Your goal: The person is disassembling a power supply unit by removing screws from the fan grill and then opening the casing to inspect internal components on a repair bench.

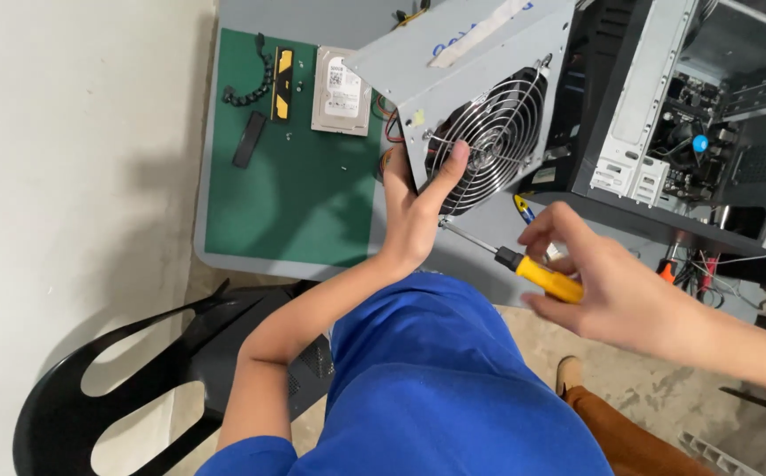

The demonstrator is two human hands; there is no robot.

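Gripping the grey power supply unit (471, 66) from below, the left hand (418, 207) is cupping its lower corner, with the thumb lying across the wire fan grille (489, 141). Closed around the yellow and black handle of a screwdriver (524, 269), the right hand (608, 282) is holding the tool with its thin shaft pointing up and left, the tip sitting at the bottom edge of the unit, just beside the left palm.

Around the hands, an open black computer case (665, 115) is standing to the right on the grey table (224, 256), its motherboard and cooler showing inside, and its dark side panel is crowding close against the unit's right face. Loose red, orange and white wires (691, 269) are hanging beneath the case near the right hand. To the left, a green work mat (295, 194) is carrying a hard drive (341, 92), a yellow and black memory stick (282, 84), a flat black strip (249, 139) and a curled black cable piece (251, 88). A black plastic chair (118, 379) is sitting below the table's edge.

The power supply unit is being held tilted above the table, between the mat and the case, its round fan facing the camera behind concentric chrome rings, with a pale strip of tape on its top face
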